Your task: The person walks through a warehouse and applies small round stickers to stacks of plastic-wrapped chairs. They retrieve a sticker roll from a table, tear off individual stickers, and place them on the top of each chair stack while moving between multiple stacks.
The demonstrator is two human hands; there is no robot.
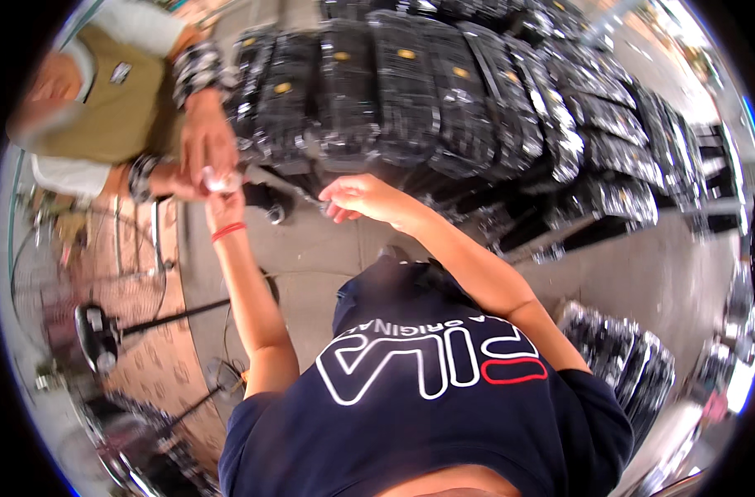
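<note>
My left hand (225, 205), with a red cord at its wrist, reaches forward and meets a co-worker's hands (207, 137) at the left. Among these fingers is a small whitish thing (220, 180), blurred and too small to name. My left fingers look closed around it, partly hidden by the co-worker's hand. My right hand (354, 199) hovers in front of the rack with its fingers apart and slightly bent, holding nothing visible. Nearest to it stand tall black pieces wrapped in clear film (348, 91), lined up in a row on a metal rack.
More film-wrapped black pieces (618, 352) stand at the lower right. A pedestal fan (96, 331) is at the left, beside brown cardboard sheets (150, 356). The co-worker in an olive vest (129, 91) stands at the far left. Grey floor (311, 290) shows between us and the rack.
</note>
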